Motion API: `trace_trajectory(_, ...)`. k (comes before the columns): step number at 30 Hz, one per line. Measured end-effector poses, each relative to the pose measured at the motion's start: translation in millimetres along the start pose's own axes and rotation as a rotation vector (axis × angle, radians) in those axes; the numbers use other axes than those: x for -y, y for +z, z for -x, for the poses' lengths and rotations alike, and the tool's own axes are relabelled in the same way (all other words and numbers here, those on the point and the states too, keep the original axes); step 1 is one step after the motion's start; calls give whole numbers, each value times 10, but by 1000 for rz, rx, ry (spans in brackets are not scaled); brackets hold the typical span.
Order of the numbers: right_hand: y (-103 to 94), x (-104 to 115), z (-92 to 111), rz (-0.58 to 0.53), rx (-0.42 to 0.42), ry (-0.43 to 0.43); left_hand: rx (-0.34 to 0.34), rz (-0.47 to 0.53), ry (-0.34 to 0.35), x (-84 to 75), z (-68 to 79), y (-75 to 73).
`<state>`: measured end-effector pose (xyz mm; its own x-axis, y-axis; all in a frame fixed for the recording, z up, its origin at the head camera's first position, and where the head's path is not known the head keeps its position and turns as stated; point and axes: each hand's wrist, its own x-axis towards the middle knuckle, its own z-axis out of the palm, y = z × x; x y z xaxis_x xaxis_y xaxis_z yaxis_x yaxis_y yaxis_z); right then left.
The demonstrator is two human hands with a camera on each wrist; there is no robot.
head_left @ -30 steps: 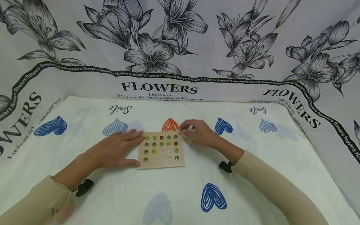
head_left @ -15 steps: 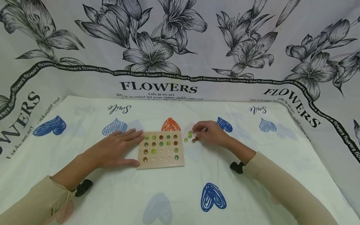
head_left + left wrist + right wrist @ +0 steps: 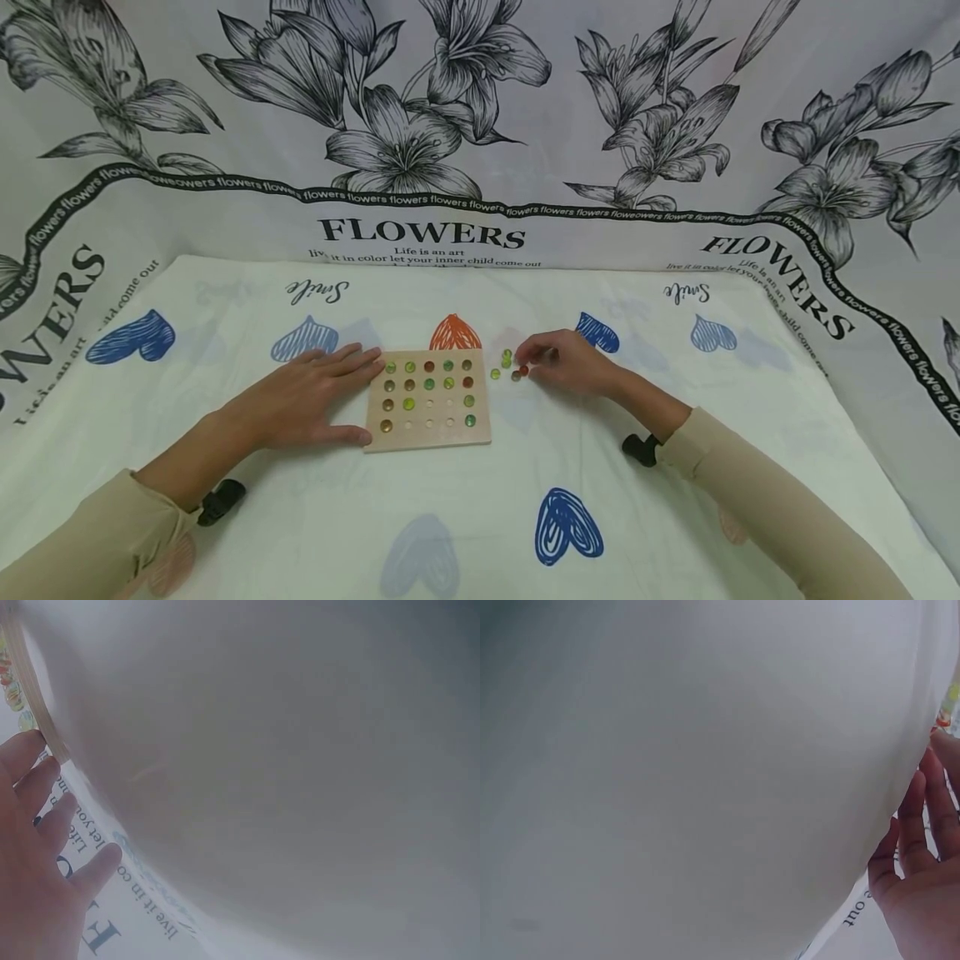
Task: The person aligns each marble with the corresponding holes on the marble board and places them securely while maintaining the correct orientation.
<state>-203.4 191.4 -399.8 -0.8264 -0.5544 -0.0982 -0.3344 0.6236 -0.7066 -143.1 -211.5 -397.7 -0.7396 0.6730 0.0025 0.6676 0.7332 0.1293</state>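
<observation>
A pale wooden board (image 3: 427, 439) with rows of round hollows lies on the cloth, most of the hollows filled with green, amber and red glass marbles. My left hand (image 3: 315, 400) rests at its left side, fingers at the upper left corner and thumb on the lower left corner. Right of the board, my right hand (image 3: 570, 362) bends its fingers over a small group of loose marbles. Its fingertips are right at a red marble (image 3: 523, 371); whether they pinch it I cannot tell. Beside that lie a brown marble (image 3: 515, 376) and several yellow-green marbles (image 3: 507, 358).
A white cloth (image 3: 300, 517) printed with hearts covers the table. Behind it hangs a flower-printed curtain (image 3: 540, 150). Several bare hollows show in the lower middle of the board. Mostly blank white surface fills both wrist views.
My right hand has moved right from the board's upper right edge, uncovering the loose marbles, and its fingers have lowered to the red one. My left hand has stayed on the board.
</observation>
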Motion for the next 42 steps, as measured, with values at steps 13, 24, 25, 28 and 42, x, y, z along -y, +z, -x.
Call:
trace_trajectory(13, 29, 12, -14, -9, 2, -14, -11, -10, 9, -1, -1, 3)
trace_trajectory(24, 40, 92, -41, -24, -34, -31, -4, 0, 5, 3, -9, 4)
trace_trajectory(25, 40, 114, -45, -30, -38, -40, -4, 0, 4, 4, -10, 3)
trace_trajectory(28, 54, 186, -51, -47, -39, -78, -5, -3, 5, 6, -10, 5)
trace_trajectory(42, 286, 429, -98, -81, -26, -151, -9, -5, 6, 5, -9, 14)
